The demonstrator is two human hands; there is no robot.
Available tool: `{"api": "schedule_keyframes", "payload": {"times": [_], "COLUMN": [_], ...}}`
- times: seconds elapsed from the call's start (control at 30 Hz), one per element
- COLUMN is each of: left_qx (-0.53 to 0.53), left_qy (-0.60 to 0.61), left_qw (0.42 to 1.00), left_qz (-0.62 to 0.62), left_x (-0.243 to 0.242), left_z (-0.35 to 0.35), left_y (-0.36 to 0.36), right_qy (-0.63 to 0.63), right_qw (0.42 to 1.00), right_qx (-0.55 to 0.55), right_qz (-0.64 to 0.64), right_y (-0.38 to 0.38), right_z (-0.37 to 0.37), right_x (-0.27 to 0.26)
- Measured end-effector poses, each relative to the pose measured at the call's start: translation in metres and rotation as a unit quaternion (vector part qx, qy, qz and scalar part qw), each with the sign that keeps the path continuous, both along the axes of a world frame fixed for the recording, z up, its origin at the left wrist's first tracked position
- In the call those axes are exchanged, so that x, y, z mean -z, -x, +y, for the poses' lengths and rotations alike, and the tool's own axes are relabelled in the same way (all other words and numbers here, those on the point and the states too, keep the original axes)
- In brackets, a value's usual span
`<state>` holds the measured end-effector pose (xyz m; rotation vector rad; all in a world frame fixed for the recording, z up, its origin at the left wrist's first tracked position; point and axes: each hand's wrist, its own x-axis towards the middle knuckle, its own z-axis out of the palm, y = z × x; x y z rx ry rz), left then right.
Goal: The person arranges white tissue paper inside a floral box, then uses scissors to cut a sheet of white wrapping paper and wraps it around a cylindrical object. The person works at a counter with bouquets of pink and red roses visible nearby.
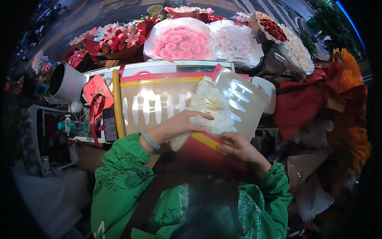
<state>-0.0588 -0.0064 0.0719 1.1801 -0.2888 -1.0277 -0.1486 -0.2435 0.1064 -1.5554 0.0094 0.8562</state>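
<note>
A crumpled cream tissue-paper bundle (212, 103) lies on a beige sheet of wrapping paper (162, 115) with a red and yellow border. My left hand (186, 124), a pale blue bangle at its wrist, grips the lower end of the bundle between thumb and forefinger. Below it a red flap of wrapping paper (206, 152) with a yellow stripe curves up towards me. My right hand (240, 148) pinches that flap's striped edge between thumb and fingers. A second beige sheet (247, 104) slants out to the right of the bundle. What the bundle contains is hidden.
Wrapped pink roses (182, 44) and paler roses (234, 41) stand beyond the table. On the left are a yellow roll (118, 104), a phone (110, 124), red ribbon (97, 119), a plastic bottle (73, 126) and a white bucket (70, 80). Dark red wrapping (298, 95) hangs right.
</note>
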Motion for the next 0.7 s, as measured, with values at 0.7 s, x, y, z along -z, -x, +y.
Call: {"api": "schedule_keyframes", "payload": {"times": [0.7], "left_qx": [-0.007], "left_qy": [0.056], "left_qw": [0.997], "left_qz": [-0.051], "left_x": [0.026], "left_z": [0.019], "left_y": [-0.010], "right_qy": [-0.136], "right_qw": [0.984], "right_qx": [0.067], "right_qz": [0.089], "right_y": [-0.041], "right_z": [-0.021], "right_x": [0.041]}}
